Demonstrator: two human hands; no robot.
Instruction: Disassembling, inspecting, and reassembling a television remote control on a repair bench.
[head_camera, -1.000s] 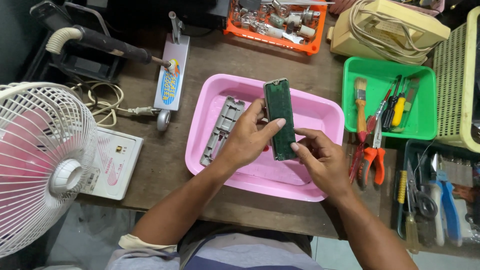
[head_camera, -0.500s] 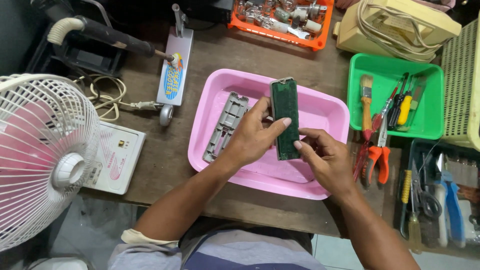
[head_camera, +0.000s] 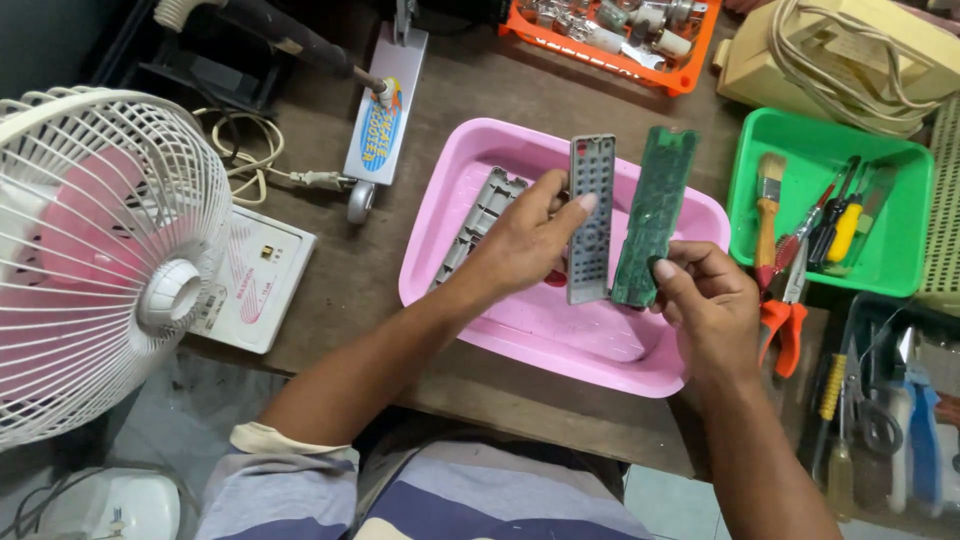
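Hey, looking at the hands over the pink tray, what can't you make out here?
Head view only:
- The green circuit board: its lower end is covered by the right hand.
- The grey keypad panel: one edge sits under the left hand.
- The grey shell piece in the pink tray: partly behind the left hand.
- The orange bin: cut off by the top edge.

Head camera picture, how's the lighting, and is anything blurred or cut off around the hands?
Head view: soft, even light with no harsh glare; the left hand holding the grey keypad panel and the right hand holding the green circuit board are sharp over the pink tray. The white fan is cropped at the left edge, and straight lines bow slightly near the borders.
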